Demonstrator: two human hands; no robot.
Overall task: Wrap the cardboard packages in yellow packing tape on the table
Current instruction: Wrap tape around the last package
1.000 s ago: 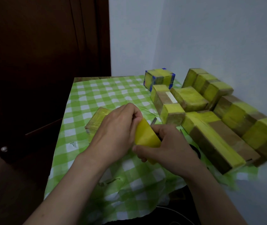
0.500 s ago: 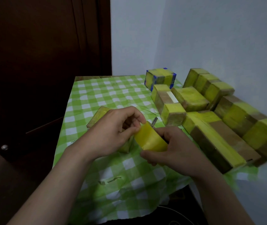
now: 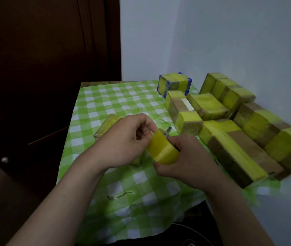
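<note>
A domestic room is indicated, not a shop or lab. A small worktop (image 3: 95, 84) is seen pushed into a corner of plain pale walls (image 3: 229, 41), approx. 12 to 3 o'clock. It is covered w/ a thin green-and-white checked cloth (image 3: 116, 100), creased and hung over the near edge. A dark wooden door (image 3: 43, 59) is seen at 9 to 11 o'clock. Taped cardboard packages (image 3: 233, 151) are lined along the wall at 2 to 3 o'clock.

Lighting dim and flat, no distinct source or glare; left side sinks into near-black shadow. Soft focus overall, slight smear at right edge, wide-angle bending of wall (image 3: 229, 41) lines toward edges
</note>
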